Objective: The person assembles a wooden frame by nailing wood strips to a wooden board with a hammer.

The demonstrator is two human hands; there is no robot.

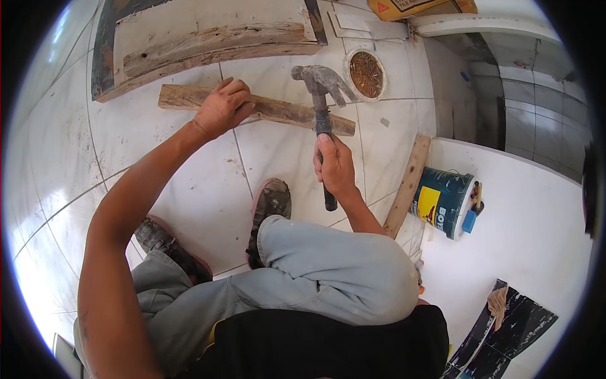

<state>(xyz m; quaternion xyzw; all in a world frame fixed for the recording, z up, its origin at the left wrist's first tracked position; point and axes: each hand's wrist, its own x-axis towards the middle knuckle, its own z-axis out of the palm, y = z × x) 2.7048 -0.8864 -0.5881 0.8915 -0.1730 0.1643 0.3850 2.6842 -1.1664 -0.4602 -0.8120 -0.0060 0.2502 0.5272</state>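
Note:
My left hand (222,108) grips a worn wooden plank (287,114) from above, left of its middle. The plank lies slantwise across the view, over the pale tiled floor. In my right hand (335,164) is a claw hammer (321,95), held by its dark handle with the head up and the claw pointing right. The hammer's neck overlaps the right part of the plank in this view. My fingers wrap round the handle, and its butt sticks out below them.
A tub of nails (366,74) stands beyond the plank's right end. Behind the plank lies a wood-framed panel (208,47). A dark green paint bucket (445,202) sits at the right beside a wooden strip (409,186). My shoes (271,205) rest on the tiles.

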